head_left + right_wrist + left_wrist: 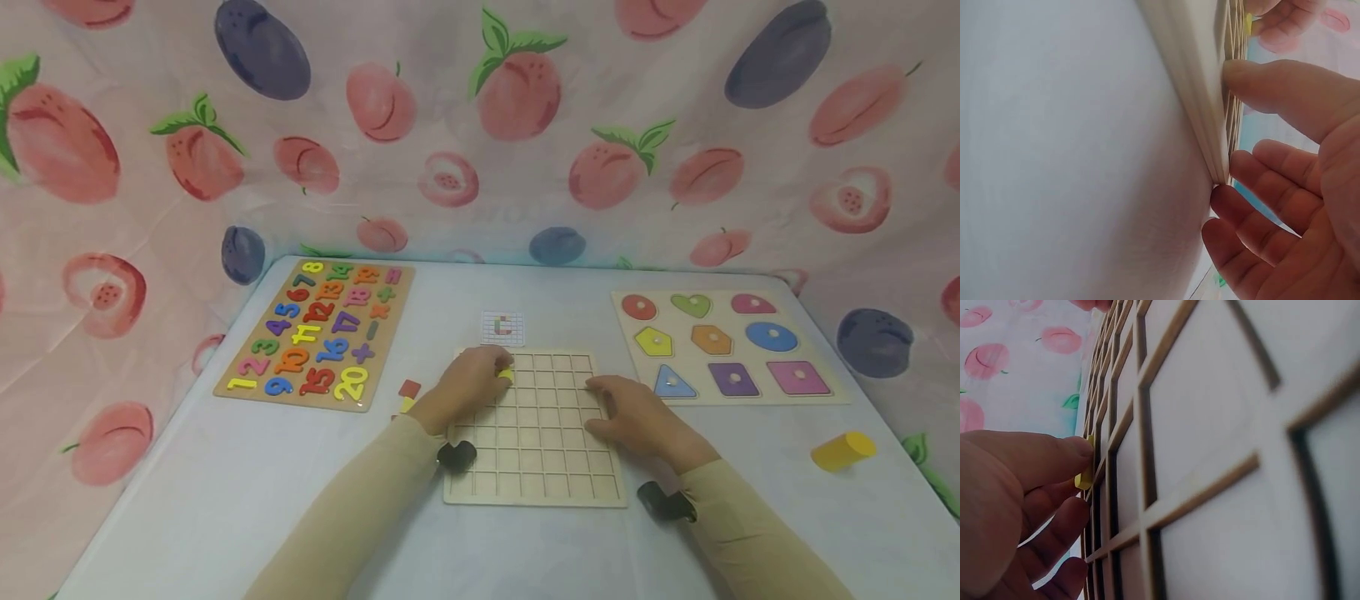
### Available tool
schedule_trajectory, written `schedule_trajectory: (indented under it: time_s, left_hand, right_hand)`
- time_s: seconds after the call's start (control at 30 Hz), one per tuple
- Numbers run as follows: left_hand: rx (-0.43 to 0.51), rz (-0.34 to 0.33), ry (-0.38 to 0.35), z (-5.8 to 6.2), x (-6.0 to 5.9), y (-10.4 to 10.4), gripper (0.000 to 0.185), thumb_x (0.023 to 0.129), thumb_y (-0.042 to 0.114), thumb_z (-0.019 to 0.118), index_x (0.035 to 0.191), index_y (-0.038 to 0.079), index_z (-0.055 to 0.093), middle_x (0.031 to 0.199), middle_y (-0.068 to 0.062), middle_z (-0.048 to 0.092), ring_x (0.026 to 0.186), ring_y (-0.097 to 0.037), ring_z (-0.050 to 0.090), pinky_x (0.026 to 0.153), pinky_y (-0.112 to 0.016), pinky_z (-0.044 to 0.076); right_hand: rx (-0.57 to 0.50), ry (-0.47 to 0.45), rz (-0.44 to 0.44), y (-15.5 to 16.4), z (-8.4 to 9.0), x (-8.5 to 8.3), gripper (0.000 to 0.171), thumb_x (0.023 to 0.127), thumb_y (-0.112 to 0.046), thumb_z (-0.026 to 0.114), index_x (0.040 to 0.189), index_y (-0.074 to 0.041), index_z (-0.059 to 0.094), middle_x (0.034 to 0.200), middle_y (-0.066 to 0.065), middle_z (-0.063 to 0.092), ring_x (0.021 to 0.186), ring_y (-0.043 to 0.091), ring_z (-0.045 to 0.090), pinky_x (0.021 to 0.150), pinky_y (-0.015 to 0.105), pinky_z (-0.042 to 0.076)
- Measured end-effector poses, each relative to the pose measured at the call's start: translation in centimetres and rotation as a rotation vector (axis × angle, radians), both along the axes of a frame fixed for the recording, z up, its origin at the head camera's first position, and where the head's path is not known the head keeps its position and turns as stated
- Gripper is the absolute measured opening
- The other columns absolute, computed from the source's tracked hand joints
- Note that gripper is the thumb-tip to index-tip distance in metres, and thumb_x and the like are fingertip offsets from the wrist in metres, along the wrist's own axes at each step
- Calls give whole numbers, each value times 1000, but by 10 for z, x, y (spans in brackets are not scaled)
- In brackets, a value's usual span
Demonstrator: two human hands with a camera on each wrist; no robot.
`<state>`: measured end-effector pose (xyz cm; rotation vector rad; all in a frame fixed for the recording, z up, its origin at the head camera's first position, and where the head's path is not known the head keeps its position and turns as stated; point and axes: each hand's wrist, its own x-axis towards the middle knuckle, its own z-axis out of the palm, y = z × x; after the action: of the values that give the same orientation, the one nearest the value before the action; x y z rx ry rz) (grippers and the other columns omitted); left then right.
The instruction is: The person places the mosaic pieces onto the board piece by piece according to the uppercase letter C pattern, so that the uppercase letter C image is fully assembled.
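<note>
A pale wooden grid board (536, 467) lies on the table in front of me. My left hand (471, 379) pinches a small yellow piece (506, 375) over the board's far left cells; the left wrist view shows that yellow piece (1084, 477) between thumb and fingers against the grid board (1197, 450). My right hand (628, 413) rests on the board's right edge, with its thumb on top and its fingers at the rim, as the right wrist view shows at the grid board (1200, 94). A small pattern card (502, 327) lies just beyond the board.
A number puzzle (318, 335) lies at the far left and a shape puzzle (723, 343) at the far right. Small red and yellow pieces (408, 393) sit left of the board. A yellow cylinder (843, 450) lies at the right. Fruit-print cloth hangs behind.
</note>
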<state>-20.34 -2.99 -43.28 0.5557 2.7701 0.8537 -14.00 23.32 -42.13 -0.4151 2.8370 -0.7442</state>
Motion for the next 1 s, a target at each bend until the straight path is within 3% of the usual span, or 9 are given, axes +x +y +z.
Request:
schedule_trajectory:
  time_s: [0.5, 0.67, 1.0]
  left_hand:
    - [20, -28, 6, 3, 1, -3, 35, 91, 12, 69, 126, 7, 67, 124, -5, 68, 108, -18, 63, 99, -34, 48]
    - [42, -22, 2, 1, 1, -3, 32, 91, 11, 70, 122, 5, 67, 115, -7, 69, 101, -19, 63, 94, -35, 50]
    - [36, -26, 14, 1, 3, -3, 31, 91, 10, 70, 121, 6, 68, 115, -6, 69, 104, -19, 63, 95, -35, 50]
  right_hand:
    - [8, 10, 1, 0, 0, 0, 57, 84, -15, 77, 134, 5, 56, 136, 23, 57, 131, 43, 47, 108, 56, 37]
    - [12, -2, -4, 0, 0, 0, 58, 85, -15, 77, 135, 4, 56, 138, 23, 56, 132, 43, 46, 109, 55, 36]
    - [-6, -4, -6, -1, 1, 0, 58, 84, -16, 77, 134, 4, 56, 138, 23, 56, 132, 44, 46, 109, 56, 36]
